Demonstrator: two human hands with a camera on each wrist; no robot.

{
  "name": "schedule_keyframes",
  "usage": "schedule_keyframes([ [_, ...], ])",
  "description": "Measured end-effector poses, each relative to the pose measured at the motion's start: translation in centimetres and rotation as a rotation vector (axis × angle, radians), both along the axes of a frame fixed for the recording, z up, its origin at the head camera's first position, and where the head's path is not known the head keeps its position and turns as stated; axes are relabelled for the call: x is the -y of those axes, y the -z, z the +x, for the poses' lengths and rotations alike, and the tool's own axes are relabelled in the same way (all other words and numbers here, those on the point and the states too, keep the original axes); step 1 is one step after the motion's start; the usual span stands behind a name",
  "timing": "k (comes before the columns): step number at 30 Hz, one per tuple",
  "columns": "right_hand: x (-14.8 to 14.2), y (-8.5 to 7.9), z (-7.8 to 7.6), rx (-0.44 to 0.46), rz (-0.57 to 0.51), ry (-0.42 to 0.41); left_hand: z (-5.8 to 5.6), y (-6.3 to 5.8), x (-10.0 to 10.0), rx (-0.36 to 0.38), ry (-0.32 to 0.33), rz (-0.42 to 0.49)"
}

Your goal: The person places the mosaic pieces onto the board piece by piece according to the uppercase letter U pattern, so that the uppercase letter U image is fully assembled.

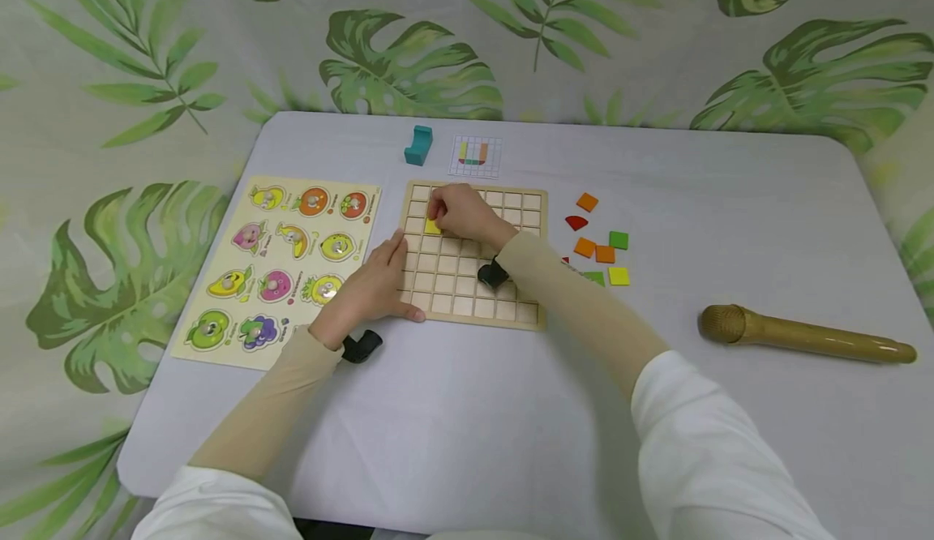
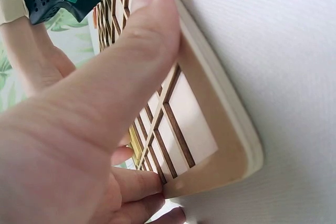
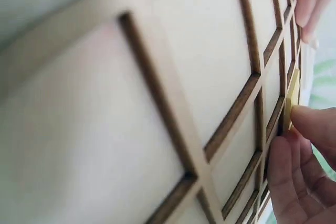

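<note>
A tabletop play corner; whether in a home or a classroom, I can't tell.
From where I stand, leaf-print covering [image 1: 412, 66] surrounds a pale table [image 1: 503, 418] laid out with toy-like things: a fruit puzzle [image 1: 257, 263] with smiling pieces, a gridded wooden board [image 1: 463, 285], small bright tiles [image 1: 605, 255] and a brown microphone-shaped object [image 1: 810, 336].
</note>
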State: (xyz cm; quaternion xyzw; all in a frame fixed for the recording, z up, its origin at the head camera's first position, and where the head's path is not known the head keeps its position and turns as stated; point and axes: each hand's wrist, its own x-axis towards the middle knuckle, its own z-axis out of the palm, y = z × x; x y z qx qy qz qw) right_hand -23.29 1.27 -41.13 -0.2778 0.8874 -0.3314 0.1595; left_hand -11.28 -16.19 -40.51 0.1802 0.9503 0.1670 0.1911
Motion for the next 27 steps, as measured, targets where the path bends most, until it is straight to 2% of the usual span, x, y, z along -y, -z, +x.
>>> schedule_keyframes([
  [2, 0.0, 0.0, 0.1, -0.031, 0.01, -0.013, 0.0, 0.0, 0.0, -0.008, 0.002, -0.001],
  [4, -0.2, 0.0, 0.2, -0.017, -0.018, -0.009, 0.0, 0.0, -0.1, -0.011, 0.003, -0.002],
  [10, -3.0, -0.5, 0.2, 0.132, -0.177, 0.051, 0.0, 0.0, -0.3, -0.011, -0.001, 0.001],
  [17, -8.6, -2.1, 0.1, 0.29, -0.293, 0.126, 0.1, -0.1, -0.3, -0.001, -0.015, 0.02],
  [22, -13.2, -2.7, 0.1, 0.332, -0.283, 0.183, 0.1, 0.0, -0.1, 0.004, -0.018, 0.025],
  [27, -17.5, -3.2, 0.4, 0.328, -0.247, 0.223, 0.1, 0.1, -0.1, 0.002, -0.019, 0.022],
])
